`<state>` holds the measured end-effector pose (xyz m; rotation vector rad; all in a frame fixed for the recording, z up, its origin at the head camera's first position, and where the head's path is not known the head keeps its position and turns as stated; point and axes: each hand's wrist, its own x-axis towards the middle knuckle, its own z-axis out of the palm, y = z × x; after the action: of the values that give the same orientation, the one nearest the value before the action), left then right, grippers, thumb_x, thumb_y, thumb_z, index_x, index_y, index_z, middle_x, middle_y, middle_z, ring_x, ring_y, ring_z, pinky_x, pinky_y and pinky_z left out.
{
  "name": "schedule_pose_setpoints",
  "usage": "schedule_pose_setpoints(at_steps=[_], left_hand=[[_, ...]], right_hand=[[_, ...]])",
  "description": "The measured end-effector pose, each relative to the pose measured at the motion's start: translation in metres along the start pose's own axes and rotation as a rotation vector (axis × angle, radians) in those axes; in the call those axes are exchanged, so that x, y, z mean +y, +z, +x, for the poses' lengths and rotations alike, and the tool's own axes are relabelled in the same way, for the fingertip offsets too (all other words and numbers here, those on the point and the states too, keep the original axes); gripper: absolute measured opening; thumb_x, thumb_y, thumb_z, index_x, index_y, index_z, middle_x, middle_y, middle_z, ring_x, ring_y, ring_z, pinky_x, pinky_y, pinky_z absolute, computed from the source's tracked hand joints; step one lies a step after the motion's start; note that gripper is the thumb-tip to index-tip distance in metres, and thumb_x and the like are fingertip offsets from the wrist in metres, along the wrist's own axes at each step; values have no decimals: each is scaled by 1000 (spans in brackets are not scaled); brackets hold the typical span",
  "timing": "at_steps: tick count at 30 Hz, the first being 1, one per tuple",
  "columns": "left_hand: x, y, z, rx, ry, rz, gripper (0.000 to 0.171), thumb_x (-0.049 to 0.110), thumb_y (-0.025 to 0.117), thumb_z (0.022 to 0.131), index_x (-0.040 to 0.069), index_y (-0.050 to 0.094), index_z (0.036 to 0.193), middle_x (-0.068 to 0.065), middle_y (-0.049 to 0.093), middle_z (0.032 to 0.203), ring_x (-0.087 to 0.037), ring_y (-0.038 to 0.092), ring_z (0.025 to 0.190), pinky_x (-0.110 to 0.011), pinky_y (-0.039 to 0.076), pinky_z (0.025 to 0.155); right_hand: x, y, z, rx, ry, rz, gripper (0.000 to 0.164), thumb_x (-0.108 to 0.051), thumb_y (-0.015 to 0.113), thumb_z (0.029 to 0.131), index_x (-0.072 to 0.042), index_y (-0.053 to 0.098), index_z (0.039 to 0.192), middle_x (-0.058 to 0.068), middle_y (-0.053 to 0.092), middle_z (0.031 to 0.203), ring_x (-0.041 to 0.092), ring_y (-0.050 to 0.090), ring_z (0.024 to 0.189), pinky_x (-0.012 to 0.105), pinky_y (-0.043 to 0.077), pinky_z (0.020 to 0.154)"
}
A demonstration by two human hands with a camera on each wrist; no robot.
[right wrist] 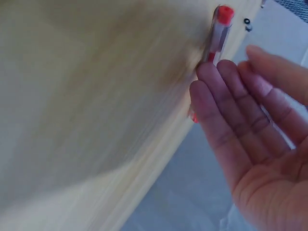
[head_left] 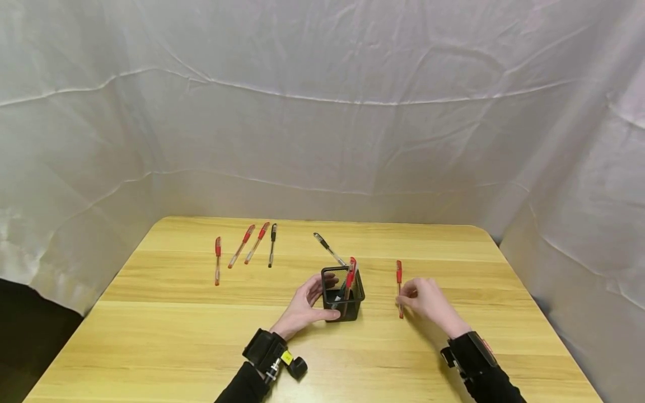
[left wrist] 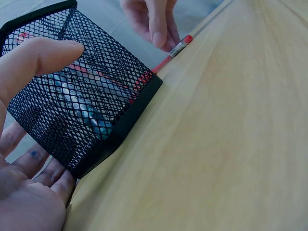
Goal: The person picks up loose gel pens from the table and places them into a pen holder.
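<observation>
My left hand holds a black mesh pen holder upright on the table, thumb across its near side and fingers round the far side. Inside stand a red-capped pen and a darker pen, visible through the mesh in the left wrist view. To the right, my right hand is over a red pen that lies on the wood. In the right wrist view, its fingers are fairly straight, with fingertips right at the pen's barrel.
On the wooden table, red pens and a black pen lie at the back left. Another black-capped pen lies behind the holder. Pale cloth hangs round the table's back and sides.
</observation>
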<state>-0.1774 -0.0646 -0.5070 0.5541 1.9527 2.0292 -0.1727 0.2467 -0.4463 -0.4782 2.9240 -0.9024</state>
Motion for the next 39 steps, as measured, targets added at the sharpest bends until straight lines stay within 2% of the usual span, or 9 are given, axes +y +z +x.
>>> schedule_pose_setpoints(at_steps=[2,5,8,12,18,27,39], left_hand=[[0,0,0,-1,4,1,80,8,85,77,9,46,146,-17,51,151,-28,41,147,-23,29,124],[0,0,0,-3,7,2,79,8,85,77,9,46,146,-18,51,151,-28,42,147,-20,30,123],[1,-1,0,-3,5,3,79,8,85,77,10,47,146,-17,51,151,-28,41,147,-21,29,123],[2,0,-1,-5,11,7,79,9,85,78,9,46,146,-18,51,151,-29,41,147,-29,28,126],[1,-1,0,-7,12,4,79,9,85,78,8,46,147,-16,51,151,-29,41,147,-33,27,127],[2,0,-1,2,-14,2,80,7,84,78,6,45,147,-17,50,152,-31,39,148,-43,23,128],[2,0,-1,5,-12,11,78,7,84,78,9,46,146,-14,51,151,-29,40,147,-41,24,128]], right_hand=[[1,0,7,4,64,-7,17,-12,76,86,-8,69,71,-2,67,65,6,57,58,19,48,54],[4,-2,18,-43,188,-10,30,-21,77,87,-9,64,64,-3,59,56,8,48,50,20,37,47],[8,-2,28,-133,283,23,38,-27,76,89,-7,62,60,-1,56,52,10,49,48,22,44,45],[14,-4,38,-220,334,54,41,-31,73,92,-6,64,60,1,56,52,12,54,46,27,53,46],[17,-6,43,-250,366,50,42,-33,72,93,-7,65,61,1,57,52,12,56,43,28,54,46],[18,-8,41,-273,343,87,35,-22,69,95,-4,67,65,2,59,54,12,57,49,27,54,47],[20,-13,31,-276,292,157,30,-16,62,97,0,69,73,4,65,62,12,60,54,27,54,51]])
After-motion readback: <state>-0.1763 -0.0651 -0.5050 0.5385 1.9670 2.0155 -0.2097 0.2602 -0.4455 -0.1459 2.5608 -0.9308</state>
